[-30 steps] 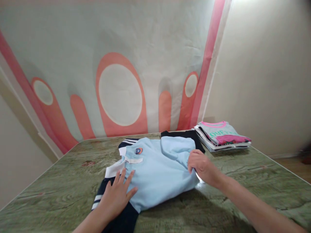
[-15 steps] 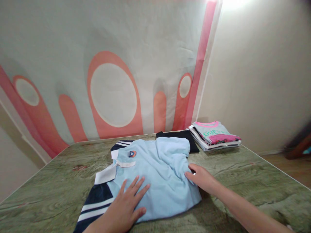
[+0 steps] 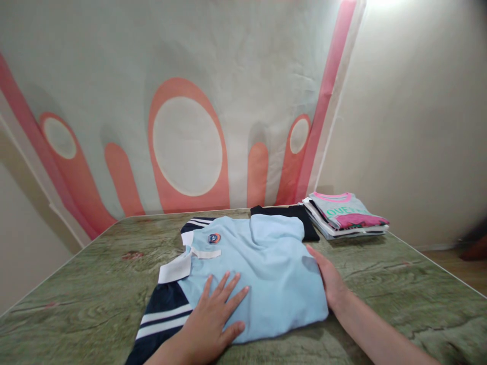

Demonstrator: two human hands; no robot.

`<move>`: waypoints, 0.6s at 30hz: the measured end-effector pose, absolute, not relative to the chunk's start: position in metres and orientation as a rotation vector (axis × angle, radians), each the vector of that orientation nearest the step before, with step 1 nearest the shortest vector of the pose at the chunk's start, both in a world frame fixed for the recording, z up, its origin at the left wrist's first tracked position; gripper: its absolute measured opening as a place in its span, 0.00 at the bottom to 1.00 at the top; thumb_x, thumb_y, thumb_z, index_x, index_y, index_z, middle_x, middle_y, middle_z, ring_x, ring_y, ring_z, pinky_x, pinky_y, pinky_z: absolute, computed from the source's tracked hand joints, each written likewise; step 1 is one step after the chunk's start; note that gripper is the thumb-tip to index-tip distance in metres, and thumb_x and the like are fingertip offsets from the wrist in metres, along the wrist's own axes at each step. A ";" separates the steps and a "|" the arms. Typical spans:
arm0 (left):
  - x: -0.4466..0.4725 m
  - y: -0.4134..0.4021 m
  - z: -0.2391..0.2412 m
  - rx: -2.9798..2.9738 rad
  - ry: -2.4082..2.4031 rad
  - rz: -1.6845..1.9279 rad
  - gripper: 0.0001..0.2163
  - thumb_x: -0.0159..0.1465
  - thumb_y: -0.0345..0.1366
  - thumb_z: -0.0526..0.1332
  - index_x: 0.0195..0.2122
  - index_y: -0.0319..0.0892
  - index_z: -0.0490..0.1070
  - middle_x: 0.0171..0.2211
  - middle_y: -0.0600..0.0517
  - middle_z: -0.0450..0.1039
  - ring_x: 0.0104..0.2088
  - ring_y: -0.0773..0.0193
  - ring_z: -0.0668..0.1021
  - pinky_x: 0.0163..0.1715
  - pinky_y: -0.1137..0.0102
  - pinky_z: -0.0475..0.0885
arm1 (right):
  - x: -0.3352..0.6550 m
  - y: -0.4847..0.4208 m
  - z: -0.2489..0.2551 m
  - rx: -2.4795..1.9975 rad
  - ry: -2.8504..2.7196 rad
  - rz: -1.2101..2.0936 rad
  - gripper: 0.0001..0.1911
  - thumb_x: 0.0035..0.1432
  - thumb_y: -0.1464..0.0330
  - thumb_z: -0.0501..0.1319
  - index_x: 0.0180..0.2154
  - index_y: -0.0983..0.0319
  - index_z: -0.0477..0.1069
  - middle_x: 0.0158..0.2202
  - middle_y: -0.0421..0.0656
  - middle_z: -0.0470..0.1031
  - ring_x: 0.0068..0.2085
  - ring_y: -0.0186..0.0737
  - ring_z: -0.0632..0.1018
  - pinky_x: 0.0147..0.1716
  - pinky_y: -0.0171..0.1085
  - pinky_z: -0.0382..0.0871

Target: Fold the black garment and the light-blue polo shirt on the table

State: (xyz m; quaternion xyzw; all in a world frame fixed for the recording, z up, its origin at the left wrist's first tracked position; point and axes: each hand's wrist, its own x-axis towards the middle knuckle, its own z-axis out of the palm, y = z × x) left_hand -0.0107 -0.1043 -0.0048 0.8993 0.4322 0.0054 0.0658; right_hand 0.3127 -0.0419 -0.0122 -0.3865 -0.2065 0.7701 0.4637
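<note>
A light blue polo shirt (image 3: 266,274) lies on the table with its white collar (image 3: 175,268) toward the left. Its navy sleeves carry white stripes, and a small round badge (image 3: 213,238) sits on the chest. My left hand (image 3: 215,317) rests flat on the shirt near the collar and near sleeve, fingers spread. At the shirt's right edge, my right hand (image 3: 330,279) lies against the folded hem side, thumb side up; its fingers are mostly hidden by the cloth, so its grip is unclear.
Behind the shirt lies a folded black garment (image 3: 310,228). A stack of folded clothes (image 3: 348,215), topped by a grey and pink shirt, stands at the back right. The wood-patterned table (image 3: 95,284) meets a wall with a pink and white pattern.
My right hand has gone from pinching the shirt's right edge to lying along it, and that edge looks smoother. My left hand stays on the shirt. The view has shifted slightly.
</note>
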 end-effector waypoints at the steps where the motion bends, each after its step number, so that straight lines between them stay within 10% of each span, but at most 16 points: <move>1: -0.011 -0.104 -0.005 2.707 1.302 0.019 0.29 0.69 0.54 0.45 0.68 0.61 0.35 0.70 0.52 0.35 0.68 0.44 0.46 0.61 0.37 0.43 | 0.313 -0.041 -0.013 -0.953 -0.518 1.863 0.30 0.56 0.52 0.60 0.54 0.63 0.69 0.42 0.49 0.81 0.42 0.53 0.81 0.48 0.51 0.72; 15: -0.015 -0.106 -0.001 2.682 1.259 0.018 0.30 0.68 0.55 0.46 0.67 0.62 0.34 0.70 0.53 0.35 0.68 0.41 0.44 0.59 0.33 0.40 | 0.378 -0.040 0.020 -0.968 -0.934 1.445 0.40 0.49 0.63 0.68 0.62 0.48 0.57 0.52 0.42 0.75 0.47 0.46 0.78 0.46 0.43 0.72; 18: -0.015 -0.117 -0.003 2.665 1.226 0.012 0.31 0.66 0.56 0.48 0.67 0.64 0.34 0.69 0.53 0.35 0.67 0.39 0.44 0.58 0.31 0.40 | 0.429 -0.042 0.002 -1.416 -1.233 1.216 0.37 0.40 0.69 0.71 0.55 0.55 0.67 0.37 0.43 0.80 0.37 0.46 0.79 0.37 0.40 0.72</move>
